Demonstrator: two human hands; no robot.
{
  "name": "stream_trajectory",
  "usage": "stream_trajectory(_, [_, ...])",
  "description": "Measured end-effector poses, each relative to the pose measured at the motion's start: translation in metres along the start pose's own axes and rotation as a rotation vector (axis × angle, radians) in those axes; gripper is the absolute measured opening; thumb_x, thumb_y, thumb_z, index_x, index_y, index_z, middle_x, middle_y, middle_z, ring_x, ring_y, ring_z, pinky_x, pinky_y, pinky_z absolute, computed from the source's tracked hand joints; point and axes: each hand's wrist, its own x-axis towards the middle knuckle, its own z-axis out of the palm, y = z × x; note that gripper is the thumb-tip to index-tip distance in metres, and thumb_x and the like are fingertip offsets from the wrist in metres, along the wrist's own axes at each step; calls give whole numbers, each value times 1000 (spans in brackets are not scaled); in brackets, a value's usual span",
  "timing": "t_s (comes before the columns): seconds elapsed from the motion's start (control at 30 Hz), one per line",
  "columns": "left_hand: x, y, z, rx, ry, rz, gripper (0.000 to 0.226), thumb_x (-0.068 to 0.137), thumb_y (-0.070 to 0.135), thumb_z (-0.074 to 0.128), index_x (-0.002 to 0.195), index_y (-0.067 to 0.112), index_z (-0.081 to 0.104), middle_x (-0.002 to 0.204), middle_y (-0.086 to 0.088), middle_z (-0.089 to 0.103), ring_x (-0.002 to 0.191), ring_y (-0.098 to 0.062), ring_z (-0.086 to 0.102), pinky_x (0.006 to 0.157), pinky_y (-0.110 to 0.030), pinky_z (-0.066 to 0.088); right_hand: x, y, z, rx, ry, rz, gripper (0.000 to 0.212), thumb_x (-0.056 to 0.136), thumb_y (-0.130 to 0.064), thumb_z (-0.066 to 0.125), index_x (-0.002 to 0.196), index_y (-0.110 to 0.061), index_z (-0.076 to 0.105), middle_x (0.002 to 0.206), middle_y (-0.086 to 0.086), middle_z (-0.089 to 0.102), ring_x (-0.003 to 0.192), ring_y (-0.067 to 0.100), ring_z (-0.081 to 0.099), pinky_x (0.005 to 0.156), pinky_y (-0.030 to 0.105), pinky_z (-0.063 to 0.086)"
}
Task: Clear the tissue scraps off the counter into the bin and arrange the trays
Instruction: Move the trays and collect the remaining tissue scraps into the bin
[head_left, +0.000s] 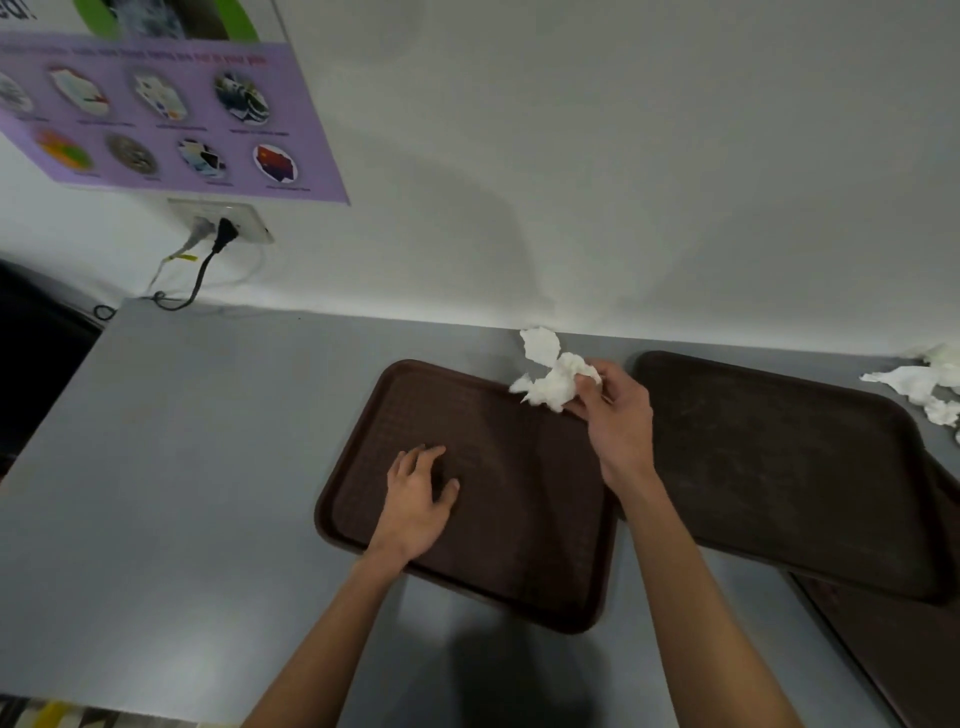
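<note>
While our right hand (618, 415) pinches tissue wad (553, 382), left hand (418, 491) splayed on tray (519, 519) — dangling shreds could tear loose.

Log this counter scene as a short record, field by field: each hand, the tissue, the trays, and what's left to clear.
left hand: rests on the left tray, fingers relaxed
right hand: grips a tissue wad above the left tray's far edge
right tray: bare, lies angled beside the left tray
third tray: lower right, mostly cut off, partly under the right tray
loose scraps: on the counter by the wall, far right
bin: not in view
left to do: loose scraps uncollected, trays not aligned
</note>
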Motion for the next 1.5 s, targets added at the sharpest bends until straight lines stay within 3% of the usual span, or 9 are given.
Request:
stream_trajectory(0.2, [-16,98,-7,-1028,-67,-281,31,108,39,51,130,26,67,125,-3,74,115,-14,70,106,-40,54,-59,-18,9,234,-176,71,19,102,-2,66,116,-13,73,109,2,80,106,19,77,89,35,64])
stream_trajectory(0.33, [-21,131,-12,-1590,-276,-482,52,111,43,36,126,5,67,120,-17,74,110,-27,72,104,-41,53,-76,1,18,-340,-134,-237,32,90,1,69,103,-28,67,100,-15,75,94,1,71,84,16,53])
stream_trajectory(0.43, [-19,135,-10,-1617,-241,-595,48,110,42,41,115,3,69,97,-12,78,90,-21,77,82,-28,60,-90,9,26,-565,-240,-419,33,86,3,68,108,-21,74,114,-12,69,102,-1,66,91,10,48])
stream_trajectory(0.5, [-15,133,-8,-1544,-202,-614,43,109,39,49,122,3,69,109,-14,76,102,-25,75,93,-35,59,-100,16,31,-692,-318,-512,32,91,-8,66,120,-16,76,128,-7,65,118,5,58,106,19,46])
stream_trajectory(0.63, [-11,124,-7,-1420,29,-637,32,112,19,44,111,-1,68,100,-17,74,86,-24,74,78,-33,61,-97,7,30,-705,-510,-481,33,91,-13,52,102,-21,82,111,-11,79,110,8,66,103,24,46])
stream_trajectory(0.73, [-12,112,-8,-1382,159,-635,34,114,22,39,105,-1,62,84,-15,67,66,-19,67,57,-25,59,-66,3,24,-589,-330,-356,31,90,-2,59,92,-25,80,93,-13,79,90,3,72,91,23,55])
stream_trajectory(0.9, [-26,87,-18,-1172,226,-679,42,113,39,38,92,9,59,57,1,45,36,-7,36,32,-18,22,-11,47,27,-970,-242,-304,36,105,-13,58,140,-21,63,141,12,56,114,29,66,102,44,57])
stream_trajectory(1.17, [-59,37,-47,-1379,83,-647,15,91,8,44,83,19,51,58,3,33,44,-12,28,41,-23,23,-14,89,45,-1157,-304,-327,30,102,-5,58,130,-9,67,127,17,60,118,36,60,107,44,51])
stream_trajectory(1.5, [-176,-84,-105,-1330,235,-468,39,99,-21,39,128,-7,61,95,-15,63,92,-26,71,81,-22,62,-194,50,148,-588,-446,-307,29,93,-6,74,104,-32,82,104,-14,76,97,0,71,94,15,51])
